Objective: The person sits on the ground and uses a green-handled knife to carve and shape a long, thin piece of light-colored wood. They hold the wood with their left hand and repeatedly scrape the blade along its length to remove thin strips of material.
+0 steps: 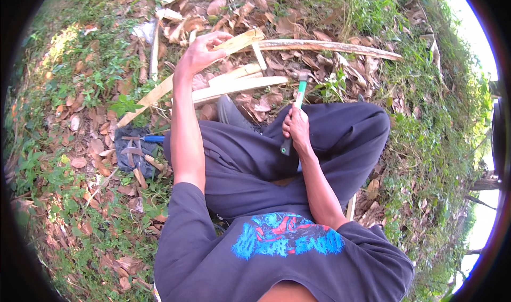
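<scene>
My left hand (205,51) is closed round a long pale wooden strip (242,41), which slants down behind my forearm to the lower left. A short thin stick (259,55) hangs below the strip's far end. My right hand (296,125) grips a claw hammer (300,92) by its green and black handle, above my crossed legs. The hammer's head (303,75) points away from me, a little right of the wooden pieces. Beneath the held strip lie more cut wooden strips (239,86), partly hidden by my left forearm.
A long, rough wooden slat (330,46) lies across the leaves beyond my hands. On my left, a dark cloth bag (128,155) carries tools, one with a blue handle (153,138). Dry leaves and grass surround me. A pale stick (155,52) stands out at the far left.
</scene>
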Demonstrator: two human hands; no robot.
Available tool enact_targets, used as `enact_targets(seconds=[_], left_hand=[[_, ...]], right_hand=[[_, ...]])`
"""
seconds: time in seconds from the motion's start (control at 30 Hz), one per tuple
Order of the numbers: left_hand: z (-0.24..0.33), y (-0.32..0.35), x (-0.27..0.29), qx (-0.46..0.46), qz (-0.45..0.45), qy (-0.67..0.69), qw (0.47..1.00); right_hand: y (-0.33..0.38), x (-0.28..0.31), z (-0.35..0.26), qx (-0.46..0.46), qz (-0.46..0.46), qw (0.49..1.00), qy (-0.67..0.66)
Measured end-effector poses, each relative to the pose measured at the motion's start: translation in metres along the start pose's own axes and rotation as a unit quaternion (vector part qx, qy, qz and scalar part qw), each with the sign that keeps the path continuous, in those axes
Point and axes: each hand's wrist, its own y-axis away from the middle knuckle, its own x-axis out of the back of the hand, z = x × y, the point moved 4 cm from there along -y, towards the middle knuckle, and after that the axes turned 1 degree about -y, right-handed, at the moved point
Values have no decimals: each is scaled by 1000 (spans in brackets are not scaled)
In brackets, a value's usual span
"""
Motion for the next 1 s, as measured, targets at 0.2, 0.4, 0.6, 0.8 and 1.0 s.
enact_targets(seconds=[0.2, 0.4, 0.6, 0.8, 1.0], left_hand=[[126, 75, 71, -108, 132, 50, 984], [134, 109, 99, -114, 174, 103, 973], [133, 110, 92, -128, 162, 110, 972], [132, 103, 88, -115, 133, 116, 978], [70, 43, 48, -126, 211, -77, 966]], right_hand=[[1, -3, -2, 8, 4, 1000, 18], [5, -5, -2, 0, 35, 997, 63], [4, -4, -1, -7, 21, 998, 50], [6, -6, -5, -4, 26, 998, 62], [6, -4, -2, 1, 15, 998, 55]])
